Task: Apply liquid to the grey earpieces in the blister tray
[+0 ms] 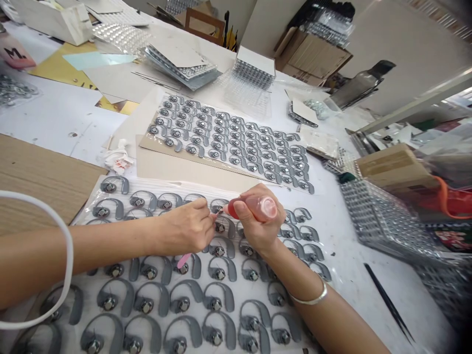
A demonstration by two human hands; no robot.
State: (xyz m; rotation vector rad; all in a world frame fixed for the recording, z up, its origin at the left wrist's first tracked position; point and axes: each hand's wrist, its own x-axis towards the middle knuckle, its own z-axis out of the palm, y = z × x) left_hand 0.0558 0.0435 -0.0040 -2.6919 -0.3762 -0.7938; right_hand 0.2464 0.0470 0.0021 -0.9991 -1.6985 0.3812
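My right hand is wrapped around a small squeeze bottle of red liquid, tilted with its nozzle pointing left. My left hand is closed in a pinch on a thin pink stick, whose flat end sticks out below the fist. The nozzle and the left fingertips nearly meet above one of the grey ear-hook earphone parts. Rows of these curved parts, each with a round metal piece, lie on a clear plastic sheet under both hands. Whether the nozzle touches a part I cannot tell.
A second sheet of grey ear-hook parts lies farther back. Black tweezers rest at the right. Stacked clear trays and a cardboard box stand beyond. A white cable loops over the left arm. Crumpled tissue lies between the sheets.
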